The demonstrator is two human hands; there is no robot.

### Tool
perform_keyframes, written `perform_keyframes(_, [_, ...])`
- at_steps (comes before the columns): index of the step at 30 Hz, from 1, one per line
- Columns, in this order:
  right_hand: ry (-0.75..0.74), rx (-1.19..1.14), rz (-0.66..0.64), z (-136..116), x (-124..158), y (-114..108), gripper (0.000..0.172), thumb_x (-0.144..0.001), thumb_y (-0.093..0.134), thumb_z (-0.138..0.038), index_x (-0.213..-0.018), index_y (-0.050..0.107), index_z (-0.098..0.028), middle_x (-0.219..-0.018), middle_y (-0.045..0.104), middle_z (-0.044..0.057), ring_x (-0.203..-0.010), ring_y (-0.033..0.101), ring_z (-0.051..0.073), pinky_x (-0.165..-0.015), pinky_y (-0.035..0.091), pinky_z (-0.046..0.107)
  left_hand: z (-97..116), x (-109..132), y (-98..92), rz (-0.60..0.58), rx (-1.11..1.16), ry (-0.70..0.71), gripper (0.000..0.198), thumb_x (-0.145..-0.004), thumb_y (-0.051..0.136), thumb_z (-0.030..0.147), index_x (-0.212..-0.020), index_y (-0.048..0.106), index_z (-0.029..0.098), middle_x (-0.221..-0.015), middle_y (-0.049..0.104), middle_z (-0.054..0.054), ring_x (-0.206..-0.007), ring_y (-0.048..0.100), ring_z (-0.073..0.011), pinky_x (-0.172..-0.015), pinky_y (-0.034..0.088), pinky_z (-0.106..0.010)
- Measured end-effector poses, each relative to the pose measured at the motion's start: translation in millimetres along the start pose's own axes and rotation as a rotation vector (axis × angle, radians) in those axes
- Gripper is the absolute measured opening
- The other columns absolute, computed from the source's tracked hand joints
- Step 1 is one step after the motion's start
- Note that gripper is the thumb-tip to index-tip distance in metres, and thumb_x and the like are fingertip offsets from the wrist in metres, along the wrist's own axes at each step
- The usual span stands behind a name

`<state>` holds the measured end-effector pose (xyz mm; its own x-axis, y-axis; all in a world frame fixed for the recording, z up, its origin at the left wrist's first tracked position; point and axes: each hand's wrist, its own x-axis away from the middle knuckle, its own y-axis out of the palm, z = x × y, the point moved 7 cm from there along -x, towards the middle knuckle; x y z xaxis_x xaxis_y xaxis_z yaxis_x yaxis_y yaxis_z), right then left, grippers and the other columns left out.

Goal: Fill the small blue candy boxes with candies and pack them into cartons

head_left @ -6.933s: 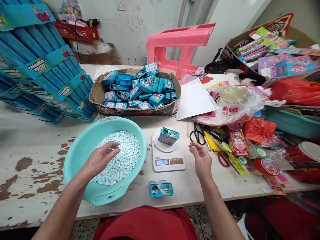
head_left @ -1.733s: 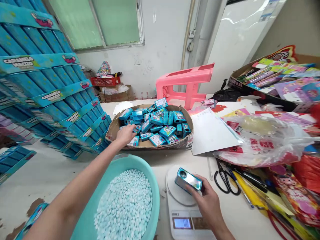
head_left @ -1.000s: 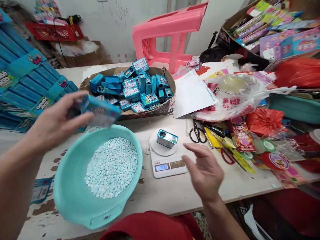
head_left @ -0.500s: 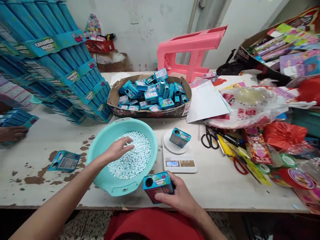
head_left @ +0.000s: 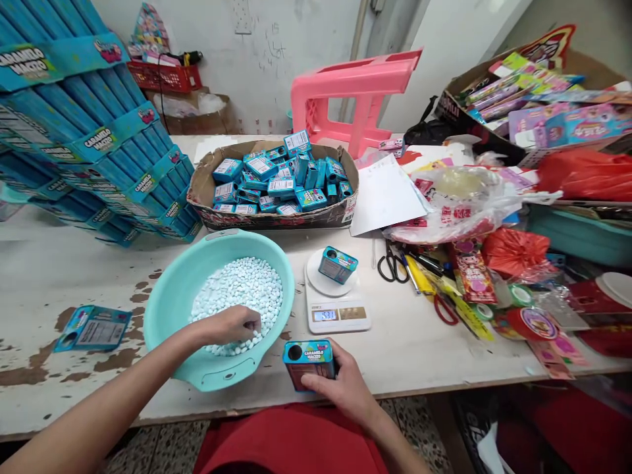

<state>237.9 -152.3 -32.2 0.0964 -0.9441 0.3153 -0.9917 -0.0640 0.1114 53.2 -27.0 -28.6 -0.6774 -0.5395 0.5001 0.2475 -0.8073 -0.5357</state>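
Note:
My left hand (head_left: 232, 325) is down in the turquoise basin (head_left: 160, 316), its fingers curled into the small pale candies (head_left: 247, 283); the fingertips are partly hidden. In my right hand (head_left: 345, 380) is a blue candy box (head_left: 309, 359), held upright at the table's front edge. A round dark hole shows in the top of that box. Behind it stands a white digital scale (head_left: 316, 324) with a lit display. Another blue box (head_left: 338, 264) rests on the scale's round plate. To the left of the basin, a similar box (head_left: 93, 328) lies on the table.
Behind the basin, a cut-down carton (head_left: 271, 220) holds many small blue boxes. Stacked blue display trays (head_left: 103, 141) rise at the left. Black scissors (head_left: 392, 263), pens and plastic bags (head_left: 459, 197) crowd the right side. A pink stool (head_left: 355, 82) lies at the back.
My left hand has lowered into the candies and its fingers have curled. My right hand still holds the box. The view has shifted right, and the other person's hand at the left is out of sight.

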Motion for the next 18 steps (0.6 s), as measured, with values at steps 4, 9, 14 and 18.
perform_keyframes(4, [-0.020,-0.008,0.009,0.4,-5.4,-4.4,0.035,-0.067,0.074,-0.032,-0.096,0.062,-0.017,-0.089,0.067,0.003,-0.082,0.061,0.020,-0.075,0.048,0.030,-1.4,18.4,5.0,-0.089,0.300,-0.082,0.026,-0.069,0.055,0.028,-0.093,0.067,0.024,-0.075,0.062,-0.003,-0.064,0.054,-0.0185,-0.053,0.036,-0.023])
perform_keyframes(9, [-0.019,-0.024,0.031,1.3,-7.4,-9.4,0.037,-0.067,0.075,-0.035,-0.096,0.061,-0.017,-0.090,0.069,0.004,-0.084,0.062,0.021,-0.077,0.049,0.032,-9.0,21.3,-9.4,0.124,0.286,-0.064,0.006,-0.066,0.061,0.025,-0.061,0.063,0.021,-0.062,0.058,-0.002,-0.056,0.048,-0.0143,-0.050,0.034,-0.021])
perform_keyframes(14, [-0.024,-0.082,0.080,5.5,-8.5,-20.7,0.041,-0.065,0.076,-0.035,-0.099,0.061,-0.017,-0.095,0.070,0.006,-0.088,0.063,0.023,-0.081,0.049,0.035,-29.8,19.2,-38.4,0.299,0.608,-0.185,0.020,-0.062,0.072,0.034,-0.067,0.062,0.018,-0.057,0.054,-0.001,-0.050,0.049,-0.0128,-0.049,0.040,-0.023])
perform_keyframes(18, [-0.016,-0.112,0.112,7.6,-9.4,-28.6,0.044,-0.065,0.076,-0.035,-0.102,0.060,-0.016,-0.099,0.070,0.008,-0.092,0.063,0.024,-0.085,0.048,0.037,7.9,-4.5,-68.3,0.357,0.801,-0.121,0.026,-0.060,0.076,0.031,-0.073,0.059,0.015,-0.065,0.057,-0.001,-0.054,0.052,-0.0108,-0.053,0.042,-0.023])
